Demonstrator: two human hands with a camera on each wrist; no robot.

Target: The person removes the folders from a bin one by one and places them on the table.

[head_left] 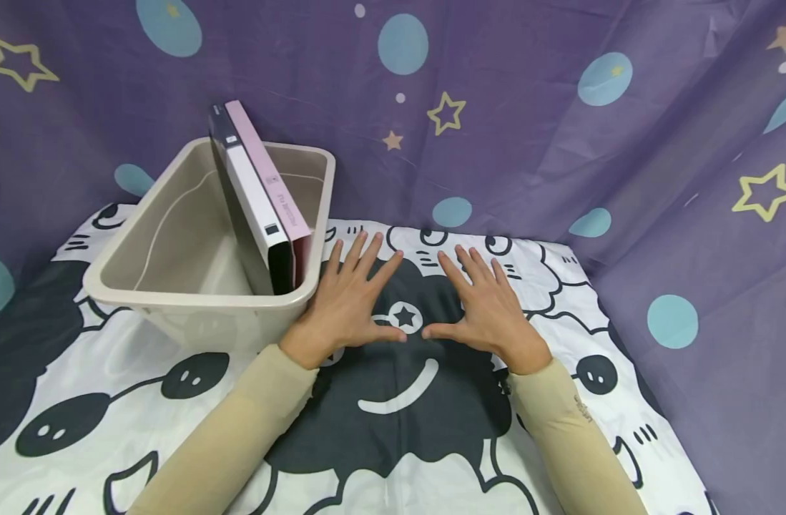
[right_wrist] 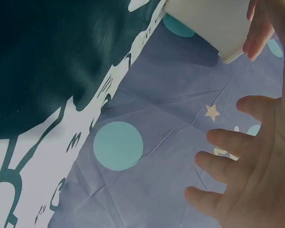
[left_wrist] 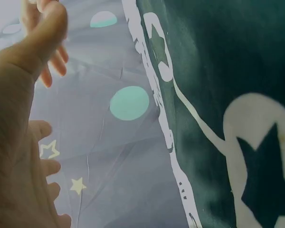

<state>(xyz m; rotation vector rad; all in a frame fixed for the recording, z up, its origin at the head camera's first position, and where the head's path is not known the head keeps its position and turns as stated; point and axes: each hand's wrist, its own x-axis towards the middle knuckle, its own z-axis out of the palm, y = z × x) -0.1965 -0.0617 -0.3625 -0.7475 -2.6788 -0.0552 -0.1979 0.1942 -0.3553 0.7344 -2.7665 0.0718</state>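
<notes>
Both hands hover over the patterned cloth with fingers spread and nothing held. The left hand (head_left: 347, 304) is just right of a beige plastic bin (head_left: 206, 304), its thumb pointing toward the other hand. Opposite it, the right hand (head_left: 485, 311) has its thumb turned inward, and a narrow gap parts the two thumbs. Inside the bin, leaning upright against its right side, are a white and black binder (head_left: 247, 193) and a pink binder or box (head_left: 270, 172). In the left wrist view the left palm (left_wrist: 14, 142) is seen from the side; the right wrist view shows the right palm (right_wrist: 256, 175).
A white and dark cloth with cartoon faces (head_left: 399, 443) covers the surface. Behind and to the right hangs a purple curtain (head_left: 515, 143) with stars and blue dots. The bin's corner (right_wrist: 213, 28) appears at the top of the right wrist view.
</notes>
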